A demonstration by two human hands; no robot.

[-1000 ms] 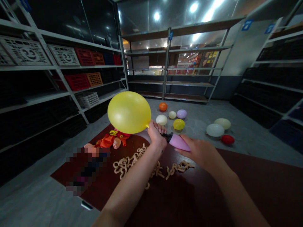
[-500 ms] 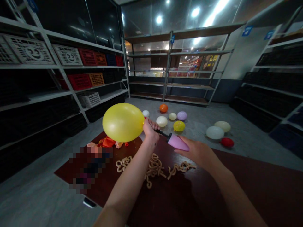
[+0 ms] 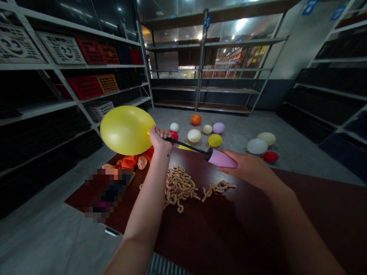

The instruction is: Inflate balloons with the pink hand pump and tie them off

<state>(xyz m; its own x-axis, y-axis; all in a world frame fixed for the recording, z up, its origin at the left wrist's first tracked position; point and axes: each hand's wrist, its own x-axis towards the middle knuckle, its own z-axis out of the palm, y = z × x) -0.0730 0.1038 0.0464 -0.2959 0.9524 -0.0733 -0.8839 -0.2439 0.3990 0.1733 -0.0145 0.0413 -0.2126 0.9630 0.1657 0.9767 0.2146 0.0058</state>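
Note:
A large inflated yellow balloon [image 3: 126,130] points left over the table. My left hand [image 3: 161,138] is closed around its neck and the near end of the balloon pump's black part, so the join is hidden. The balloon pump [image 3: 222,157] has a pink body and a long black rod drawn out between my hands. My right hand [image 3: 248,168] wraps the pink body from the right. Below my hands lies a pile of curly tan pieces [image 3: 180,185], with a smaller cluster [image 3: 218,188] beside it. Limp orange balloons [image 3: 129,162] lie beneath the yellow balloon.
The dark red table [image 3: 200,233] spans the foreground, with a pixelated patch [image 3: 110,194] at its left. On the floor beyond lie inflated balloons, among them orange [image 3: 196,119], purple [image 3: 218,128] and white [image 3: 257,146]. Metal racks [image 3: 197,89] and crates [image 3: 84,87] stand around.
My hands have moved apart, and more of the pump's black rod shows. My left hand and the yellow balloon have shifted left. The view has tilted downward.

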